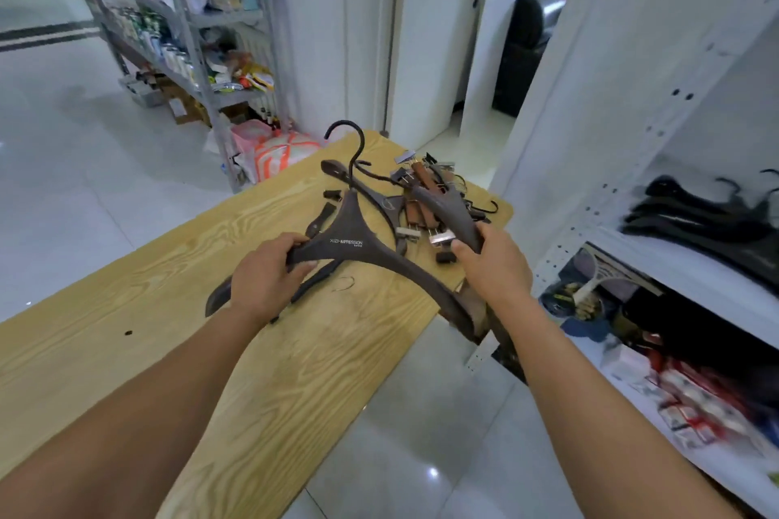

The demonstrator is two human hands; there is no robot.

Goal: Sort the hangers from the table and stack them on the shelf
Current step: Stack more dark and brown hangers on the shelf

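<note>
1. The left hand [265, 282] grasps one arm of a dark brown hanger [350, 242], fingers curled over its top edge and thumb underneath.
2. That hanger has white lettering on its middle and is held above the near-right part of the wooden table [147, 329]. Its black hook [352, 139] points to the far side, and its other arm reaches past the table's right edge.
3. A second dark hanger arm [217, 299] sticks out to the left below the left hand. Whether the hand holds it too cannot be told.
4. The right hand [493, 265] is clenched around the near end of another dark hanger [442, 204], which slants away toward the far end of the table.
5. A loose pile of hangers [421, 190], some brown with metal clips, lies at the far right end of the table, just beyond both hands.
6. On the right stands a white shelf [590, 139]. Black hangers [695, 219] are stacked on one of its boards, and red and white boxes [695, 405] sit on a lower one.
7. A metal rack [198, 67] filled with goods stands far to the left.
</note>
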